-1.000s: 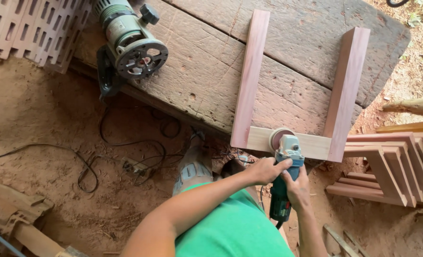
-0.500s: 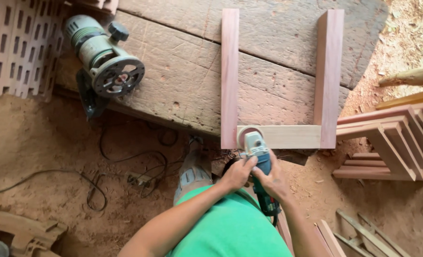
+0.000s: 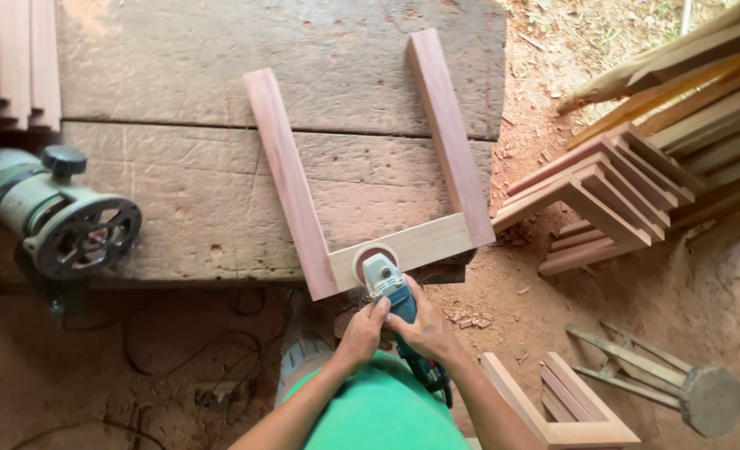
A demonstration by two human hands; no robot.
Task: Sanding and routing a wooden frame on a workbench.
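head view shows the person's green shirt [image 3: 387, 412] nearest, at the bottom. just above it the left hand [image 3: 362, 333] and the right hand [image 3: 424, 332] both hold the grinder [image 3: 395, 296], with fingers curled tight around its blue body. compared with a moment ago, the grinder now sits nearer the left rail of the wood frame [image 3: 362, 167], and the whole frame now looks tipped to the left in the picture. the grinder's long side runs from the person's belly up and a little left, with its round sanding disc [image 3: 376, 260] at the far end, pressed on the pale cross piece [image 3: 424, 242]. the frame lies flat on the old wood bench [image 3: 178, 100], its two red rails pointing away. a green router [image 3: 57, 217] rests on the bench's left side. stacked frames [image 3: 612, 187] lie on the dirt at right.
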